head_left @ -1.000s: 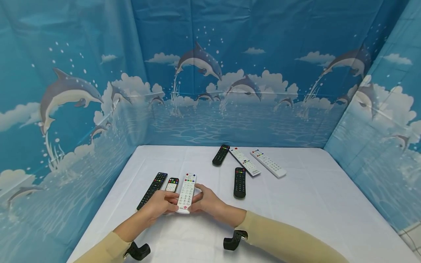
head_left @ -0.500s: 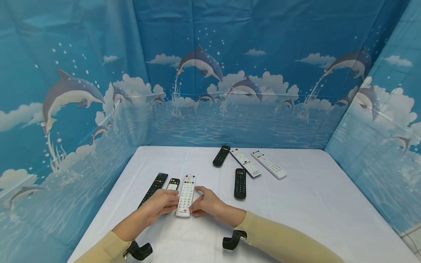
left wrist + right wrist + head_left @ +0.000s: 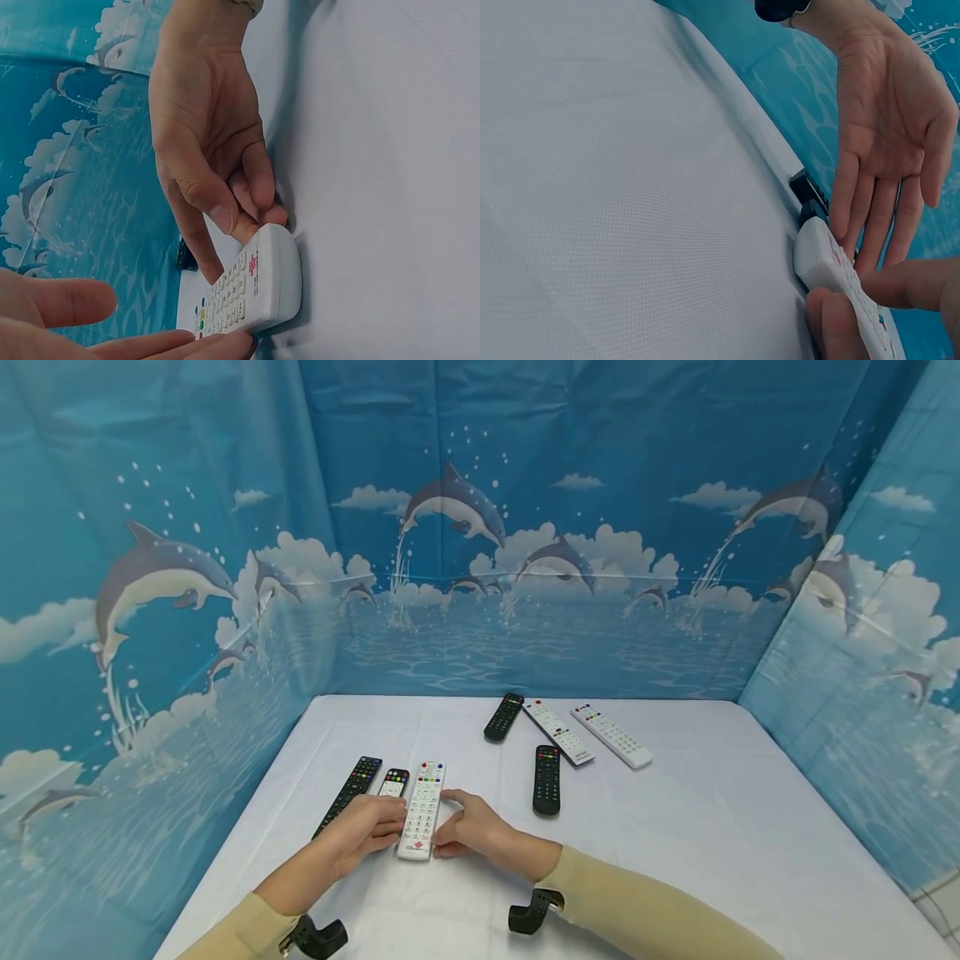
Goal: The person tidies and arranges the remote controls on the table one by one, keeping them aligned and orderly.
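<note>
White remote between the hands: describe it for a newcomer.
On the white table, find the left hand and right hand. The white remote lies between them, red logo at its near end. Unlike the black remote and two-tone remote to its left, its casing is white.

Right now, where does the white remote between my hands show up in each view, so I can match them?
Head: below centre, slightly left, between the left hand and right hand: the white remote.
Left wrist: white remote at the bottom, near the middle.
Right wrist: white remote at lower right, partly covered by the right hand.
Shared landmark: blue sea-print curtain.
</note>
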Tool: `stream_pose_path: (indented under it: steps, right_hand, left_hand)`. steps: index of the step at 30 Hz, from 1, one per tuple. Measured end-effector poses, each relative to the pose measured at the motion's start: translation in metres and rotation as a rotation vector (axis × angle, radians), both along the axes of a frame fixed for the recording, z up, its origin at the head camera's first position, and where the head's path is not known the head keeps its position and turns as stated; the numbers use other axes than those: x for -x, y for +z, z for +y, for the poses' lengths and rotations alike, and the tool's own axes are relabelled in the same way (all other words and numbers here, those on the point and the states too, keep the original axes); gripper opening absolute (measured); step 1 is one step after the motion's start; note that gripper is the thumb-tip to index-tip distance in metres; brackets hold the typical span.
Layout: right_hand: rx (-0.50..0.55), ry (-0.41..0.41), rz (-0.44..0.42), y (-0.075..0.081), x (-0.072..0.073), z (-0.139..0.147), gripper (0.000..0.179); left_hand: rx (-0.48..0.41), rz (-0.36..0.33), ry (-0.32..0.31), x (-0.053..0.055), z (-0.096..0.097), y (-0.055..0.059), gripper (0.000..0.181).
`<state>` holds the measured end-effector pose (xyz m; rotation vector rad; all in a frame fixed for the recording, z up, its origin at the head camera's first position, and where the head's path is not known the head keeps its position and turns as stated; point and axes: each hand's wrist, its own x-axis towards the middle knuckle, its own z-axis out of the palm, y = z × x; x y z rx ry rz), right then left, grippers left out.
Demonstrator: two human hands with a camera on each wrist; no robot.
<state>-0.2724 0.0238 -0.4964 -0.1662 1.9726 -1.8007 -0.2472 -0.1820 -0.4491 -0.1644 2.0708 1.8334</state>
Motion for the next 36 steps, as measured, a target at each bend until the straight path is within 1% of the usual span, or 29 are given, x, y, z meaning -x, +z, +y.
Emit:
stream_pose_path:
  steps: [5, 10, 13, 16, 18, 21, 23, 26, 31, 34, 36]
  right_hand:
    - [0.008, 0.006, -0.005, 0.002, 0.001, 0.004, 0.083]
    - [0.005, 0.046, -0.017, 0.008, 0.004, 0.011, 0.078]
    - [-0.008, 0.057, -0.012, 0.014, 0.009, 0.017, 0.072]
    - [-0.015, 0.044, 0.0, 0.02, 0.017, 0.023, 0.067]
    - [-0.015, 0.024, 0.002, 0.024, 0.023, 0.026, 0.064]
    - [-0.01, -0.02, -0.003, 0.033, 0.034, 0.032, 0.061]
    - [0.0, -0.055, -0.009, 0.04, 0.042, 0.037, 0.058]
    - [0.021, -0.107, -0.013, 0.05, 0.057, 0.046, 0.053]
    - [0.067, -0.187, -0.027, 0.066, 0.082, 0.064, 0.048]
    - [0.096, -0.225, -0.034, 0.073, 0.096, 0.075, 0.049]
    - [0.118, -0.256, -0.055, 0.076, 0.106, 0.082, 0.05]
  left_hand:
    - [-0.005, 0.007, -0.013, 0.002, -0.001, 0.003, 0.053]
    - [-0.009, 0.028, -0.039, 0.006, -0.002, 0.007, 0.056]
    - [-0.041, 0.034, -0.062, 0.011, -0.003, 0.011, 0.063]
    - [-0.11, 0.038, -0.09, 0.02, -0.002, 0.015, 0.071]
    - [-0.17, 0.038, -0.112, 0.028, -0.001, 0.018, 0.075]
    - [-0.279, 0.025, -0.127, 0.042, 0.005, 0.022, 0.074]
    - [-0.348, 0.009, -0.123, 0.052, 0.012, 0.024, 0.073]
    - [-0.438, -0.021, -0.101, 0.07, 0.023, 0.029, 0.072]
    - [-0.53, -0.054, -0.07, 0.101, 0.039, 0.035, 0.071]
    - [-0.577, -0.063, -0.045, 0.119, 0.049, 0.037, 0.071]
    - [-0.602, -0.07, -0.024, 0.131, 0.056, 0.038, 0.07]
